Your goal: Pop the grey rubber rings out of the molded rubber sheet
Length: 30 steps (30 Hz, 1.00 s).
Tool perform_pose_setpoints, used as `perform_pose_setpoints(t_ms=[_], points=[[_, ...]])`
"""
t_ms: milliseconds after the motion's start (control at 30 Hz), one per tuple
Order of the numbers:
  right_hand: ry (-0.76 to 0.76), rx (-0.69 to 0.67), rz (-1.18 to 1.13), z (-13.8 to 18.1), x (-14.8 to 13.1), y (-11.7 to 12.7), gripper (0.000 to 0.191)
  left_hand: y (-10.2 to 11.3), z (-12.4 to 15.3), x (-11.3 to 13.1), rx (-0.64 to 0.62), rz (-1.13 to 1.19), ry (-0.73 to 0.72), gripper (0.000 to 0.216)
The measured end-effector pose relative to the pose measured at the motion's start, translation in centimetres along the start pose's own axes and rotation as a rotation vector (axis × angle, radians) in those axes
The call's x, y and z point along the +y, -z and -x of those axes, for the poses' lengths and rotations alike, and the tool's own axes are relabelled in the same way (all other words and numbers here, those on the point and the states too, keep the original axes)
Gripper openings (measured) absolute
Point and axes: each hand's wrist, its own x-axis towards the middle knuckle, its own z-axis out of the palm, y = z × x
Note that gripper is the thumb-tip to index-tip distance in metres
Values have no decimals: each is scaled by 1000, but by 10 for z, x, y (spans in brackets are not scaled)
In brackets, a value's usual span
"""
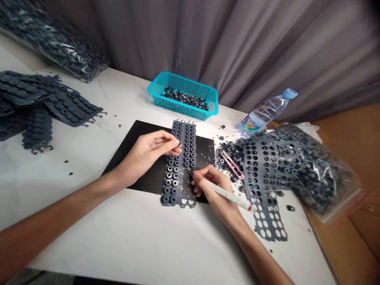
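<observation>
A dark grey rubber sheet (181,162) studded with small rings lies lengthwise on a black mat (139,138) in the middle of the white table. My left hand (148,154) rests on the mat with its fingertips pressed together against the sheet's left edge. My right hand (212,186) is closed round a white pen-like tool (228,195), its tip touching the sheet's lower right part, where several holes stand emptied.
A turquoise basket (184,96) of loose rings stands behind the mat. Punched-out sheets (264,178), pink snips (233,162), a plastic bag of parts (320,174) and a water bottle (264,113) lie at right. Unpunched sheets (38,103) pile at left; another bag (53,37) behind them.
</observation>
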Motion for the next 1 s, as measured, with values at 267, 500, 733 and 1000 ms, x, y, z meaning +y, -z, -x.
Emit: perform_pose_setpoints(t_ms=[267,500,733,1000], points=[[91,191,57,-5,3,19,24,-5,15,-10,-238,201,387,34],[75,182,145,-3,-1,18,28,-8,18,-12,-315,228,446,39],[82,155,261,-2,5,20,28,-7,21,-10,-376,236,442,36],[109,118,297,0,-2,20,24,-9,21,-2,-428,304,442,28]])
